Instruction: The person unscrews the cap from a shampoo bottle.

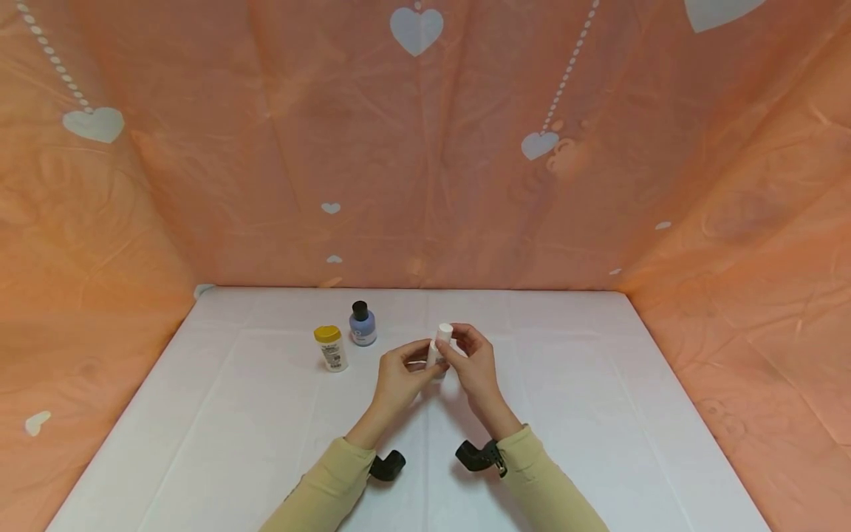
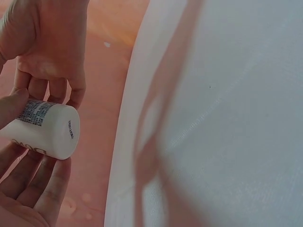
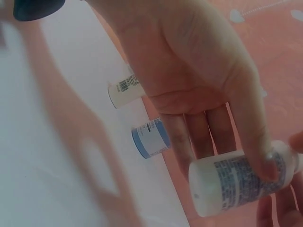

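A small white bottle [image 1: 435,360] with printed labels is held up between both hands over the table. My left hand [image 1: 397,378] grips its body, thumb in front and fingers behind. At its upper end my right hand [image 1: 477,367] pinches the white cap [image 1: 445,332] between thumb and fingers. In the left wrist view the bottle's round base [image 2: 70,132] faces right, and the right wrist view shows its blue-printed label [image 3: 236,182] partly under my left thumb. The bottle's neck is mostly hidden by fingers.
To the left of the hands stand a white bottle with a yellow lid [image 1: 332,353] and a blue bottle with a black cap [image 1: 363,326]. They rest on a white-covered table [image 1: 565,391]. An orange curtain [image 1: 346,133] with hearts encloses the back and sides.
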Motion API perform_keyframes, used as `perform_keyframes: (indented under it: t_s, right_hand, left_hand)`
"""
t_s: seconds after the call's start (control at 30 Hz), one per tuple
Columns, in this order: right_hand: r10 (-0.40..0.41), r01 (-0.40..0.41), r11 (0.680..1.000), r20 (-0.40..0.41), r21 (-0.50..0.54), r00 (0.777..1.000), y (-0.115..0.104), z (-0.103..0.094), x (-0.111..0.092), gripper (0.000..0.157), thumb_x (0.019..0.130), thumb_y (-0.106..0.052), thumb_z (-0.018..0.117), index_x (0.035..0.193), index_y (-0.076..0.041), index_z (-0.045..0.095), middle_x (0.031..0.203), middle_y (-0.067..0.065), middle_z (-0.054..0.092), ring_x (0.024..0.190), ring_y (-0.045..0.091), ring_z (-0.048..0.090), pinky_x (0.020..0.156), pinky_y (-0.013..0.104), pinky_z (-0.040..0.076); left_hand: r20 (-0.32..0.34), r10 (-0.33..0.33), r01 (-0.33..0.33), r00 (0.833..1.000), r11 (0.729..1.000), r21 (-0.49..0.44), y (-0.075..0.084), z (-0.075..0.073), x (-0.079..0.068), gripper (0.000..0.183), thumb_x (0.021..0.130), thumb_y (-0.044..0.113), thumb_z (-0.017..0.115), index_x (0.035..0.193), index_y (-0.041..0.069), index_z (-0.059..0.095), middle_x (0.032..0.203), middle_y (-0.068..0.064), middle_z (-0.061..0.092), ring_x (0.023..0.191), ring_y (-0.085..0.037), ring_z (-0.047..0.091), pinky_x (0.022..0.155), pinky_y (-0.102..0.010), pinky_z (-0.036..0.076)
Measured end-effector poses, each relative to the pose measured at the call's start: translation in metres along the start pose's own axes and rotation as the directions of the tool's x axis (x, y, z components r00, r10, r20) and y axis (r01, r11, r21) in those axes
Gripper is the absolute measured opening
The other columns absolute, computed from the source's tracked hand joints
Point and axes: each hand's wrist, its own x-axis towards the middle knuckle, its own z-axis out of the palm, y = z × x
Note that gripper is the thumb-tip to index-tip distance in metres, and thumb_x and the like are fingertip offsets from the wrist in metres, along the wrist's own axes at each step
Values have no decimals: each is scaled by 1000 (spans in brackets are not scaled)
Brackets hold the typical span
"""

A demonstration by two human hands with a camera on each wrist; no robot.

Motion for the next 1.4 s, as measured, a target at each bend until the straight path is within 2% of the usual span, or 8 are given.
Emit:
perform_keyframes:
  t_s: [0.17,0.27,0.4,0.67,0.83,1.13,1.33,1.4]
  right_hand:
    - [0,-2,999,29,54,1000,13,-3,3,29,79,-6,66,106,2,59,103,18,59,100,28,50,93,43,34]
    - [-1,-1,998,36,68,999,15,-4,4,30,80,-11,67,107,-1,59,104,16,59,101,27,50,92,40,36]
    - [-10,6,997,41,82,999,15,-4,4,32,79,-14,67,107,-2,59,105,14,59,101,25,51,89,39,39]
    - [-54,53,995,16,88,998,12,-6,9,34,78,-9,68,107,0,54,101,14,58,95,23,52,91,43,35]
    - [-72,73,994,-14,85,997,12,-10,12,33,77,-10,70,105,-1,56,99,16,57,93,26,52,90,40,36]
    - [-51,53,994,-23,99,998,14,-22,14,34,78,-9,68,108,2,53,102,14,59,101,27,52,85,28,46]
    - [-37,40,995,-31,93,999,15,-32,15,32,77,-5,68,106,1,55,100,18,57,97,31,52,81,28,47]
    - [-37,39,997,-35,70,999,17,-35,16,31,77,-6,69,105,0,56,100,17,58,96,28,53,82,29,46]
  left_hand:
    - [25,2,-1,1000,1000,-8,20,-2,-4,39,72,7,73,107,-2,61,101,-18,61,83,-31,62,67,-28,53]
    - [33,-15,14,999,1000,4,23,-2,-6,39,73,7,73,108,-1,60,102,-18,61,84,-30,62,69,-27,53]
    - [39,-10,9,999,1000,9,22,-2,-5,39,73,6,73,109,-2,60,102,-18,61,85,-29,62,70,-30,53]
    - [42,19,-19,999,1000,4,17,-3,-6,39,72,4,73,108,-3,60,100,-19,61,84,-30,62,73,-38,52]
    - [28,4,-4,1000,1000,5,16,-4,-6,39,71,4,73,107,-4,60,98,-19,62,84,-30,61,74,-37,52]
    - [6,-19,19,1000,1000,14,19,-6,-6,40,71,3,74,107,-4,60,99,-18,61,86,-30,61,75,-38,51]
    - [4,-11,11,1000,1000,29,19,-9,-3,39,71,3,73,107,-4,60,100,-18,61,85,-30,61,73,-35,52]
    - [-2,-2,2,1000,1000,24,14,-10,0,40,71,5,74,108,-3,60,101,-18,61,85,-30,61,72,-33,52]
